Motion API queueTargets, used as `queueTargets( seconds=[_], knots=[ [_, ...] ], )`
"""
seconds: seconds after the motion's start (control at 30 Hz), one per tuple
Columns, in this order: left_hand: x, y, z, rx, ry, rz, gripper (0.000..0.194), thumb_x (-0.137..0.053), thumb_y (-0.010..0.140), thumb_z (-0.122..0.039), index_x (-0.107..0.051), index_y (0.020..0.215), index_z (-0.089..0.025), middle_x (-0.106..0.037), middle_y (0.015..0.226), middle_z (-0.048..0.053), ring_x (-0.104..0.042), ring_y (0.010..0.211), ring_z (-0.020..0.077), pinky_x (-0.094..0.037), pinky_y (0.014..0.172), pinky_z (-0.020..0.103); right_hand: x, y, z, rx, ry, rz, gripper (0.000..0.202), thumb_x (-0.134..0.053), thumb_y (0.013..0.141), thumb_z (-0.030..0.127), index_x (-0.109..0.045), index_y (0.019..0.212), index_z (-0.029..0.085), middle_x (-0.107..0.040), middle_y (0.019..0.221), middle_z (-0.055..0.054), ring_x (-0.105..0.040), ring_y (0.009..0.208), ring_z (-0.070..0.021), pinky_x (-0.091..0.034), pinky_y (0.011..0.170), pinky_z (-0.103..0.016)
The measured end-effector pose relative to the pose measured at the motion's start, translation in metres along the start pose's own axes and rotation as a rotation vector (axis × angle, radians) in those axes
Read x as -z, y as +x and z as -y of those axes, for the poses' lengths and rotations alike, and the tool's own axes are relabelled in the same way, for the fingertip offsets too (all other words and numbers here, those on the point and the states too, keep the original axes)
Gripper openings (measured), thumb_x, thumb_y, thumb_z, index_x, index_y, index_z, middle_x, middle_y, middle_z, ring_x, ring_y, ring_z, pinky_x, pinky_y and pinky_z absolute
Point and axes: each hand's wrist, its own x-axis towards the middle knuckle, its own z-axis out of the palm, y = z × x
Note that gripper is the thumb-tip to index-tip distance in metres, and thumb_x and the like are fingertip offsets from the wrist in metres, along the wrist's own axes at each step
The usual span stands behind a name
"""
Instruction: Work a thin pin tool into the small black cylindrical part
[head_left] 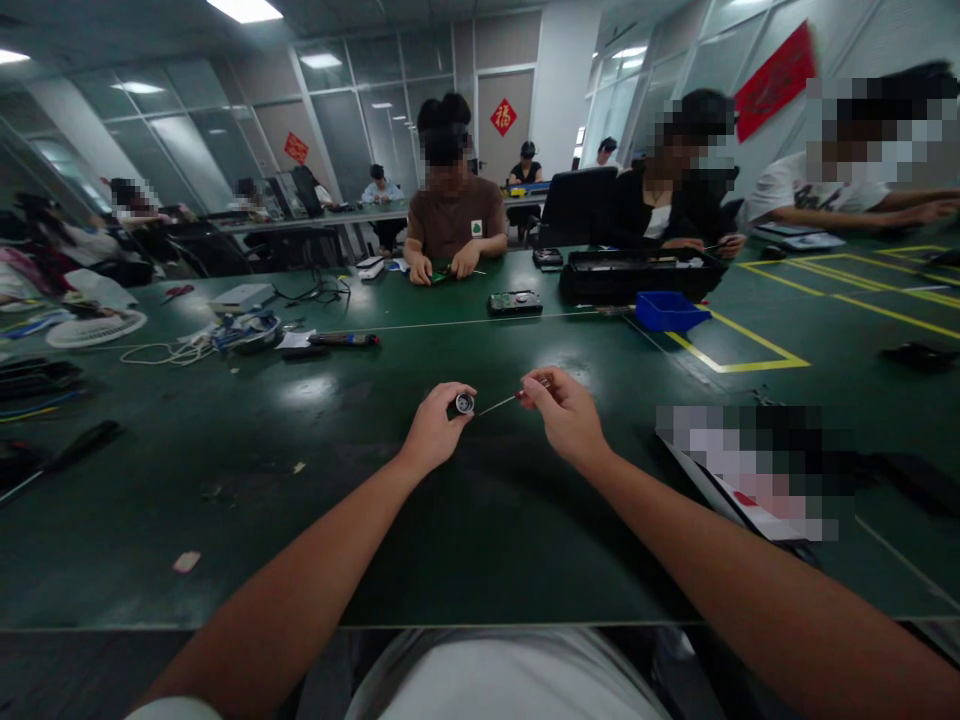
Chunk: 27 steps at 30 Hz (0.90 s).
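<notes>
On the dark green worktop (247,510), a black-handled screwdriver (82,447) lies at the left edge. A pale flat scrap (187,561) sits near the front edge. In from that edge, the left hand (435,428) grips a small round dark part with a silvery rim (464,404). A thin metal rod with a red end (497,404) points at it, contact undetermined, pinched by the right hand (568,412). Farther right, a blue plastic bin (670,311) stands toward the far edge.
</notes>
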Motion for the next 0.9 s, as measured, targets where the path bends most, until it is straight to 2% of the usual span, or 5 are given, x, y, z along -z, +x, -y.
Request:
queueTargets(
  seconds=[0.1, 0.23, 0.43, 0.6, 0.9],
  knots=[
    [-0.001, -0.001, -0.002, 0.039, -0.033, 0.009, 0.036, -0.067, 0.08, -0.011, -0.067, 0.114, -0.022, -0.067, 0.121, 0.008, -0.06, 0.116, 0.0265, -0.042, 0.107, 0.046, -0.001, -0.001, 0.0, 0.004, 0.076, 0.035, 0.025, -0.061, 0.087, 0.045, -0.064, 0.095, 0.021, -0.07, 0.081, -0.003, -0.068, 0.076, -0.0189, -0.055, 0.074, -0.036],
    [-0.003, -0.002, -0.005, 0.086, -0.064, 0.015, 0.03, -0.07, 0.08, -0.015, -0.067, 0.11, -0.021, -0.071, 0.112, 0.007, -0.065, 0.107, 0.0256, -0.047, 0.101, 0.043, -0.003, -0.003, 0.002, 0.002, 0.031, 0.042, 0.025, -0.06, 0.088, 0.045, -0.064, 0.096, 0.022, -0.072, 0.084, -0.004, -0.07, 0.08, -0.0199, -0.056, 0.077, -0.038],
    [-0.001, -0.002, -0.002, 0.053, -0.075, 0.016, 0.035, -0.069, 0.082, -0.018, -0.069, 0.118, -0.021, -0.069, 0.124, 0.007, -0.061, 0.12, 0.0265, -0.041, 0.11, 0.044, -0.003, -0.004, 0.001, 0.032, -0.027, 0.011, 0.023, -0.056, 0.091, 0.043, -0.063, 0.099, 0.022, -0.072, 0.087, -0.005, -0.071, 0.083, -0.0208, -0.056, 0.078, -0.038],
    [-0.001, -0.002, 0.001, 0.042, -0.039, 0.022, 0.039, -0.07, 0.083, -0.021, -0.069, 0.121, -0.025, -0.068, 0.127, 0.007, -0.059, 0.124, 0.0276, -0.039, 0.112, 0.047, -0.002, -0.003, 0.002, 0.037, -0.072, -0.015, 0.022, -0.056, 0.092, 0.042, -0.062, 0.099, 0.022, -0.073, 0.088, -0.005, -0.071, 0.082, -0.0207, -0.054, 0.078, -0.037],
    [0.003, -0.002, 0.001, 0.018, 0.062, 0.025, 0.037, -0.071, 0.083, -0.021, -0.07, 0.12, -0.025, -0.069, 0.125, 0.005, -0.061, 0.119, 0.0264, -0.043, 0.108, 0.043, 0.005, -0.002, 0.015, 0.051, -0.301, 0.012, 0.032, -0.063, 0.087, 0.05, -0.071, 0.081, 0.02, -0.067, 0.064, -0.001, -0.062, 0.059, -0.0163, -0.042, 0.056, -0.029]
  ],
)
